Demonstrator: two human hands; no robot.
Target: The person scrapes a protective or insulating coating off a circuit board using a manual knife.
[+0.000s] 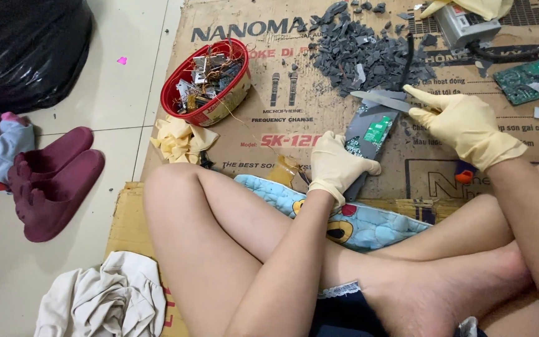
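Item: dark grey device casing (pixel 362 134) with a green circuit board (pixel 378 131) exposed inside, lying on the cardboard sheet (pixel 282 118) just right of centre. Left hand (pixel 338 165), cream-gloved, closed over the casing's lower end, pinning it down. Right hand (pixel 463 125), gloved alike, wrapped around the handle of a knife (pixel 382 100); the blade points to 9 o'clock and lies across the casing's upper end. At 12 o'clock from the casing: heap of grey plastic fragments (pixel 360 53). At 10 o'clock: red oval tub (pixel 206 81) of metal scraps and wire. At 2 o'clock: loose green board (pixel 531 76). At 9 o'clock, off the cardboard: maroon slippers (pixel 51 181).
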